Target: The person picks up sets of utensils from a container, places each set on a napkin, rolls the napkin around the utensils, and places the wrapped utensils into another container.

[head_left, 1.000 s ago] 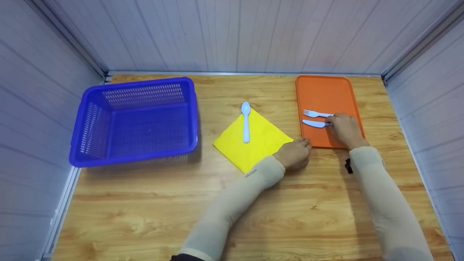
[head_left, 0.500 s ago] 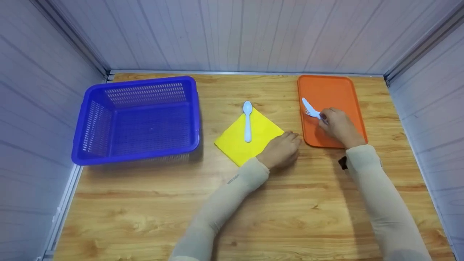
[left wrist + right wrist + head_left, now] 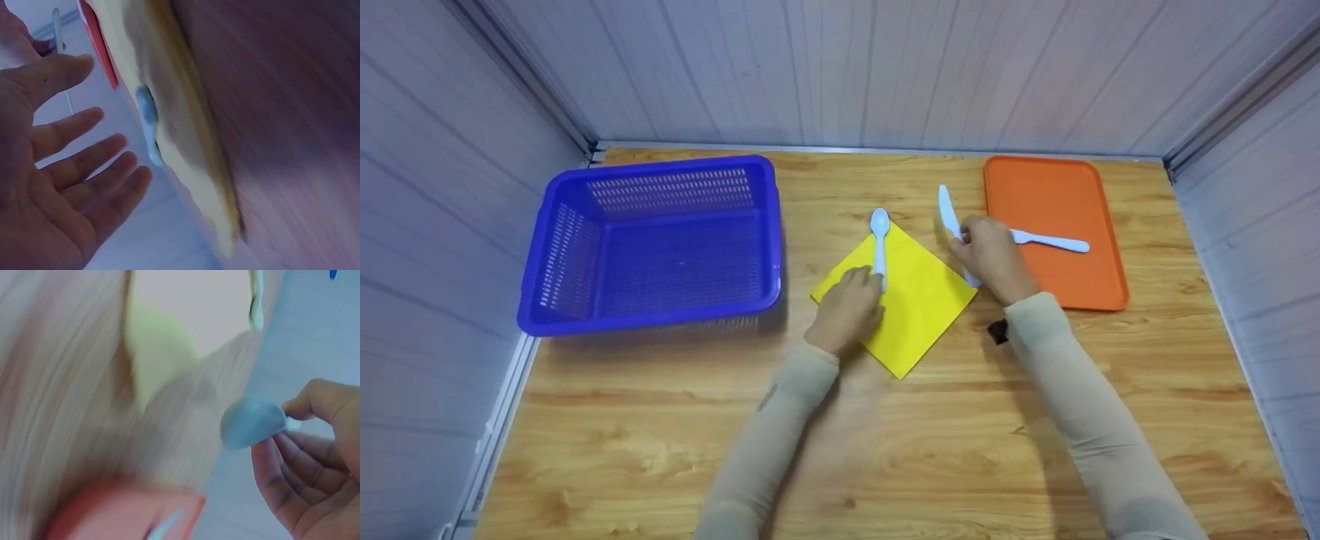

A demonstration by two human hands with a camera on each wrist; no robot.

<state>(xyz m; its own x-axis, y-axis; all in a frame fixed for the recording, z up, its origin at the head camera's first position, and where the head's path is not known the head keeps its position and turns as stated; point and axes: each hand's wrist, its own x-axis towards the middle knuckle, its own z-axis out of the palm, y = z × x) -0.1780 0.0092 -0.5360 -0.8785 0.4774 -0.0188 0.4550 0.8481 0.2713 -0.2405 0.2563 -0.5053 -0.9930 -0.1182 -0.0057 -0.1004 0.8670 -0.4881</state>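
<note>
In the head view my right hand (image 3: 994,255) pinches a light-blue plastic knife (image 3: 946,206) over the gap between the orange tray and the folded yellow napkin (image 3: 919,319). Its blade points to the back. The right wrist view shows the rounded handle end of the knife (image 3: 253,422) sticking out from thumb and fingers. A matching spoon (image 3: 880,223) lies on the napkin, bowl past its back corner. Over the napkin's left part is my left hand (image 3: 847,307), overlapping the spoon handle's end; its fingers are spread and hold nothing in the left wrist view.
A fork (image 3: 1054,241) lies across the orange tray (image 3: 1046,191), its tines behind my right hand. At the left stands a blue slotted basket (image 3: 660,322). Pale panelled walls (image 3: 840,67) enclose the wooden table (image 3: 922,465) at the back and both sides.
My right hand lifted the knife off the tray and carried it left; the fork stays on the tray. My left hand moved left from the napkin's right corner towards the spoon handle.
</note>
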